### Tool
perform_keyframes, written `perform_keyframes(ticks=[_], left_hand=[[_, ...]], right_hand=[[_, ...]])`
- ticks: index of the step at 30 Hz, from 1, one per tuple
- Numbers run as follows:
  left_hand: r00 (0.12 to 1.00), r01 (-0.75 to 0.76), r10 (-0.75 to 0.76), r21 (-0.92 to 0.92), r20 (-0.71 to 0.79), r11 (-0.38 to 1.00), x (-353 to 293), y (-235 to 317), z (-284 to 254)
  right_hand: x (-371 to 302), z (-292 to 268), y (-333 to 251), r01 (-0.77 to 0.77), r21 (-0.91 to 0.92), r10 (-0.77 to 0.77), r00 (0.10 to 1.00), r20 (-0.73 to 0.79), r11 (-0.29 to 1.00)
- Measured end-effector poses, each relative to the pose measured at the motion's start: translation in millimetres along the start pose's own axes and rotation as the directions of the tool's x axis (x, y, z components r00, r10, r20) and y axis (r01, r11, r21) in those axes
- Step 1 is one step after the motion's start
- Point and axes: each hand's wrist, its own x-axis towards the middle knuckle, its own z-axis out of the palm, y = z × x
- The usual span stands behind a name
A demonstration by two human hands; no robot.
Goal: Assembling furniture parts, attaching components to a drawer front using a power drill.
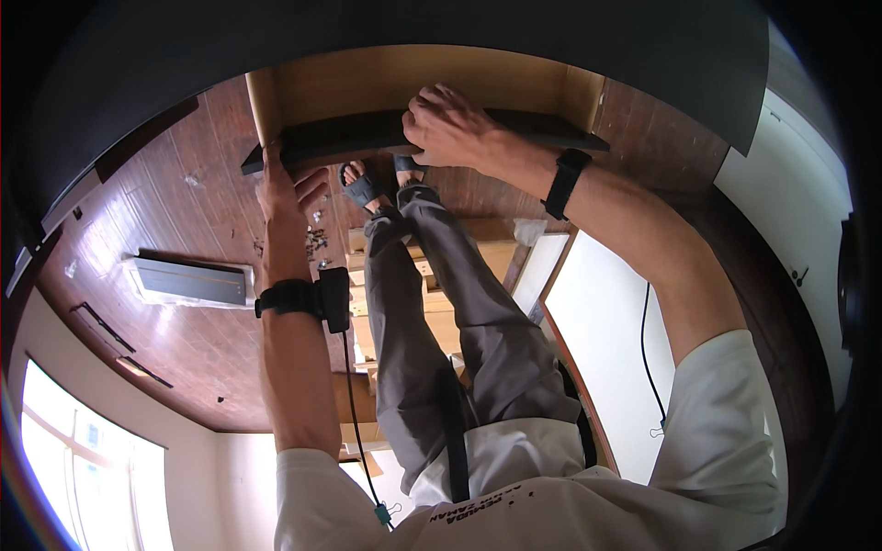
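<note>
A drawer [386,78] with pale wood sides and a dark front panel [344,136] stands pulled out beneath a large black top [441,26]. My right hand [450,124] is closed over the upper edge of that panel, near its middle, with the fingers curled to the inside. At the panel's left end is my left hand [287,188], touching the drawer's corner. Its fingers stretch out, apart from one another, below the panel. The drawer's far end is hidden under the black top.
Small hardware pieces [317,241] lie on the brown plank floor [216,151] by my left forearm. A wrapped grey panel [188,280] rests farther left. Wooden boards [496,248] lie behind my legs, and a large white panel [597,321] is on the right. Cables hang near both arms.
</note>
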Motion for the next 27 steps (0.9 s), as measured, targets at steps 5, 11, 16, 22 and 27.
perform_keyframes(ticks=[5, 11, 16, 22, 27], left_hand=[[0.999, -0.026, 0.026, -0.004, -0.018, 1.0, 5, -5, -1], [1.0, -0.006, 0.006, 0.002, -0.024, 1.0, 1, -14, -9], [0.98, -0.041, 0.037, 0.015, 0.195, 0.999, -21, -40, -2], [0.889, -0.021, 0.003, 0.034, 0.458, 0.999, -63, -99, 100], [0.9, 0.036, 0.076, -0.247, 0.428, 0.968, -69, -117, 163]], right_hand=[[13, 6, 14, 0.19, 0.132, -0.198, 0.979, 0.047, 0.973], [16, -13, 3, 0.208, 0.187, -0.244, 0.95, 0.194, 0.96], [-41, -41, 51, -0.341, 0.603, 0.277, 0.94, 0.201, 0.721], [-105, -31, 76, -0.496, 0.66, 0.431, 0.859, 0.277, 0.565], [-103, -5, 82, -0.418, 0.783, 0.263, 0.907, 0.329, 0.462]])
